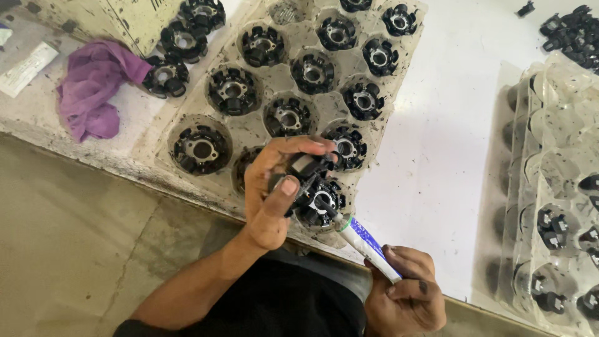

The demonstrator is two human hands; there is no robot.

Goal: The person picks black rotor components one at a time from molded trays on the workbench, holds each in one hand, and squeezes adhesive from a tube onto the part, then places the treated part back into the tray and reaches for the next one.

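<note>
Adhesive tube nozzle set against a black stator core held over the moulded tray.

The left hand (274, 200) has its grip clenched around a black stator core (315, 196), thumb across the near rim, holding it just above the clear moulded tray (249, 134) at the near edge of the white table (437, 125). The right hand (409, 290) is grasping a white-and-blue tube (365, 243), its tip touching the core's lower right side. To do this well, I'd judge the core should be kept steady and the tube squeezed gently so that only a small bead lands. The tube's long axis runs diagonally, nozzle pointing up-left into the core; the core's open centre faces the camera. A purple cloth (93, 87) lies well apart to the left.
</note>
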